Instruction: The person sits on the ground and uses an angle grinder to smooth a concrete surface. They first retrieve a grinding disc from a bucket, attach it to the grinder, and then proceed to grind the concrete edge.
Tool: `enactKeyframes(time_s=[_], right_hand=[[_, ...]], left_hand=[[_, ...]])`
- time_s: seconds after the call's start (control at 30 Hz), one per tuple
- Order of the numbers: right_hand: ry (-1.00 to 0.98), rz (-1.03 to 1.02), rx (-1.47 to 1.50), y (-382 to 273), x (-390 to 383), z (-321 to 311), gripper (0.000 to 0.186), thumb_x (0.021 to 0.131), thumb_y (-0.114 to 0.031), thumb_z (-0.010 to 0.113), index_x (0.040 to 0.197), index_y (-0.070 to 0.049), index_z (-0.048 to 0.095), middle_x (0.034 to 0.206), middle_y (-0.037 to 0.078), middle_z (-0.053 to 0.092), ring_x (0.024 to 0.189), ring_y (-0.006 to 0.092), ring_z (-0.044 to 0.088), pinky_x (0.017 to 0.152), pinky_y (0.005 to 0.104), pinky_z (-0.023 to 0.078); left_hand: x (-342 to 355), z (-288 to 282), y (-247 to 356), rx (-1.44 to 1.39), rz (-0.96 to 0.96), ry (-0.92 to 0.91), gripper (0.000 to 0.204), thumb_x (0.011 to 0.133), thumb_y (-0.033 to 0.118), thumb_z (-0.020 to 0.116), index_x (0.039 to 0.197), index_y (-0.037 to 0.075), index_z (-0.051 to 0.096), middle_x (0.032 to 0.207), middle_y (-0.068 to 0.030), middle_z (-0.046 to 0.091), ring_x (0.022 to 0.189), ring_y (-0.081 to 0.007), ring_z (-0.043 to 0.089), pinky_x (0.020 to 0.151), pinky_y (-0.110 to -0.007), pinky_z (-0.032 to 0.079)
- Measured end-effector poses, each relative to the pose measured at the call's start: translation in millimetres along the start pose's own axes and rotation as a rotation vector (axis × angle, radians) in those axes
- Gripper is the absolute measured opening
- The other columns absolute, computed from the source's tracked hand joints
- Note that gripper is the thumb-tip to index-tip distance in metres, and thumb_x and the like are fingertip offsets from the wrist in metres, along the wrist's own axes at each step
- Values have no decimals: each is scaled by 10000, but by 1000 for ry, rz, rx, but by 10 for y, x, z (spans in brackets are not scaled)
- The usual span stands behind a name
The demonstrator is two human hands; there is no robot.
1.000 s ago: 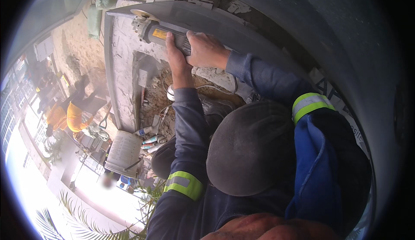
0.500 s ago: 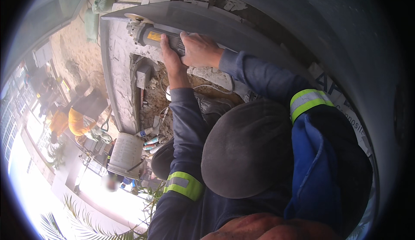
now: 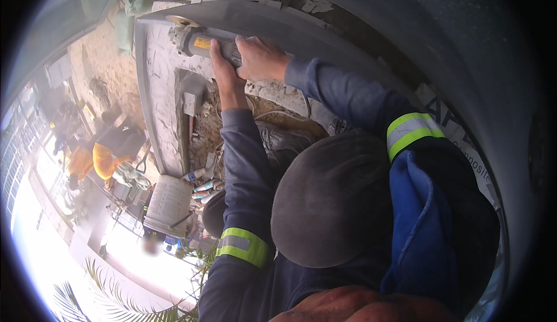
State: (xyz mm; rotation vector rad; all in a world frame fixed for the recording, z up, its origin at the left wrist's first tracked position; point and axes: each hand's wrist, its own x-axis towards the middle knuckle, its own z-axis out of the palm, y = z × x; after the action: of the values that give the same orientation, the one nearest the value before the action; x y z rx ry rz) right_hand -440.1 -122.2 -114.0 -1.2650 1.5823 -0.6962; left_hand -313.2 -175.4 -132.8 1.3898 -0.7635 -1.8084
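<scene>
Both of my hands hold an angle grinder (image 3: pixel 200 42) with a grey body and a yellow label. My left hand (image 3: pixel 228 77) wraps round its middle, with the thumb along the side. Behind it, my right hand (image 3: pixel 261 58) closes over the rear of the body. The grinder's pale disc (image 3: pixel 181 20) lies against or very near the grey curved slab (image 3: pixel 255 23); I cannot tell whether they touch. Below the grinder is the dusty, whitish inner side of a ledge (image 3: pixel 162 90).
A rough hollow with rubble and a cable (image 3: pixel 281 113) lies inside the ledge. A white bucket (image 3: pixel 168 203) stands at the left, beside several tubes (image 3: pixel 204 190). Farther left, a person in orange and dark clothing (image 3: pixel 104 156) bends down. Palm leaves (image 3: pixel 116 293) show at the lower left.
My hands and the grinder have shifted slightly left and away from me along the slab. Both hands keep their grip.
</scene>
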Motion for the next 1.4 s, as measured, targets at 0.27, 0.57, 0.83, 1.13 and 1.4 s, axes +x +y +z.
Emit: enactKeyframes(time_s=[0.27, 0.57, 0.83, 1.13, 1.4], right_hand=[[-19, 1, -2, -13, -62, -66, 548, 696, -146, 692, 1151, 145, 601, 988, 317, 717, 970, 445, 727, 871, 501, 588], [25, -54, -11, 3, 31, -32, 544, 706, -147, 685, 1162, 139, 606, 964, 316, 717, 935, 445, 731, 835, 508, 594], [106, -99, -30, 81, 68, 32, 592, 704, -171, 704, 1191, 145, 591, 892, 294, 719, 878, 450, 733, 806, 509, 595], [-21, -6, -20, 30, 32, -89, 544, 717, -170, 687, 1178, 106, 602, 1016, 309, 717, 990, 451, 718, 894, 533, 566], [-5, -15, -13, 9, -13, -112, 519, 714, -162, 683, 1150, 108, 607, 1011, 319, 713, 974, 469, 716, 888, 542, 562]], left_hand=[[-46, 47, -12, -5, -24, 24, 466, 1056, 407, 526, 1280, 0, 561, 1103, -124, 690, 952, -224, 697, 845, -367, 584], [55, 5, 4, -15, -9, 2, 459, 1059, 407, 516, 1264, 0, 572, 1098, -124, 692, 957, -225, 696, 852, -367, 580], [82, 20, -13, 11, 14, 16, 467, 1050, 414, 530, 1249, -5, 582, 1092, -123, 697, 937, -219, 698, 838, -365, 582], [67, 32, -39, -12, 0, 39, 461, 1050, 404, 532, 1241, -12, 587, 1078, -115, 691, 933, -216, 697, 835, -358, 577], [32, 48, -45, -26, -4, 38, 458, 1061, 411, 523, 1259, 2, 574, 1106, -109, 685, 948, -210, 688, 849, -355, 571]])
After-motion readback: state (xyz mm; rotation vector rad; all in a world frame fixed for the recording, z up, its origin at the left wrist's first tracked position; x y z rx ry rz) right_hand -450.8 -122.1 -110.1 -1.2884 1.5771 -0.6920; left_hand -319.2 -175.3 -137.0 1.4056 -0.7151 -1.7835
